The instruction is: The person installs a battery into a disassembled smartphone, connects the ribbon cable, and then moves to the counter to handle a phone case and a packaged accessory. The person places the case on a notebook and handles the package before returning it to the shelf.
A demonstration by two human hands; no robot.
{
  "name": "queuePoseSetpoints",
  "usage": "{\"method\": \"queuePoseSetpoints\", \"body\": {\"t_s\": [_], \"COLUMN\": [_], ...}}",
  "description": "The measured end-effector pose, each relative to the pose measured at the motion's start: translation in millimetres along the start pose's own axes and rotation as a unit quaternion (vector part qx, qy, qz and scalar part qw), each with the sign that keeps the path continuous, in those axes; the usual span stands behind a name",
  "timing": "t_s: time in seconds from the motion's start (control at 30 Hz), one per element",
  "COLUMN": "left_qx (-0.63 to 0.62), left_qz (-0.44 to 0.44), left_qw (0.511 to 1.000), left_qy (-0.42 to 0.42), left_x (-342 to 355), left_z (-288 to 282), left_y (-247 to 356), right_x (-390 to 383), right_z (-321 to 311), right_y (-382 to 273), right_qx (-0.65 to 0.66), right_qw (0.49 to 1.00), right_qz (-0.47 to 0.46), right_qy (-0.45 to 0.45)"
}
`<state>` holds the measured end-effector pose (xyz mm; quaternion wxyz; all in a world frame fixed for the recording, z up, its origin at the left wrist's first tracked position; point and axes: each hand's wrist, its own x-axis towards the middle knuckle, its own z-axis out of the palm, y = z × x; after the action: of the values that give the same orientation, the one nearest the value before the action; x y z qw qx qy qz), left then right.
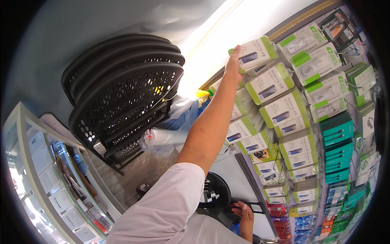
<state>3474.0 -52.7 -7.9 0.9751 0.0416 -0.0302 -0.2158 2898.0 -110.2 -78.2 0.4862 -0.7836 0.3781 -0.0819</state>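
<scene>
My left hand grips a white and green phone-accessory package near the top of the display rack, its arm stretched up from a white sleeve. Similar packages hang in rows just below and beside it. My right hand is low at the bottom, fingers apart and slightly curled, beside dark items near a black round bin. I see nothing held in it.
Stacked black perforated chairs lean at upper left, near a bagged stack of white cups. A glass display case with boxes stands left. Charger packs and teal cable boxes hang at right.
</scene>
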Motion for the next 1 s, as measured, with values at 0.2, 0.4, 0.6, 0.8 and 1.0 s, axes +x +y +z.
{"method": "queuePoseSetpoints", "body": {"t_s": [0.2, 0.4, 0.6, 0.8, 1.0], "left_qx": [-0.017, -0.036, 0.017, 0.035, 0.055], "left_qz": [0.001, 0.015, -0.041, -0.019, 0.012], "left_qw": [1.0, 0.999, 0.998, 0.998, 0.997], "left_qy": [-0.011, -0.031, 0.055, 0.039, 0.053], "left_x": [6.1, 12.0, 2.8, 0.0, 1.0], "left_z": [-3.2, -5.7, 7.3, 6.4, 2.8], "left_y": [-2.0, -5.1, -12.6, -18.8, -10.4], "right_x": [0.2, 1.5, 2.9, 4.4, 6.4], "right_z": [-0.3, 2.2, 8.9, 11.7, 8.8], "right_y": [-0.4, -1.3, -5.6, -7.5, -7.0], "right_qx": [-0.012, -0.016, -0.015, -0.012, -0.014], "right_qw": [1.0, 1.0, 1.0, 1.0, 1.0], "right_qz": [0.0, -0.001, -0.002, 0.005, 0.009], "right_qy": [0.0, -0.009, -0.008, -0.005, -0.006]}}
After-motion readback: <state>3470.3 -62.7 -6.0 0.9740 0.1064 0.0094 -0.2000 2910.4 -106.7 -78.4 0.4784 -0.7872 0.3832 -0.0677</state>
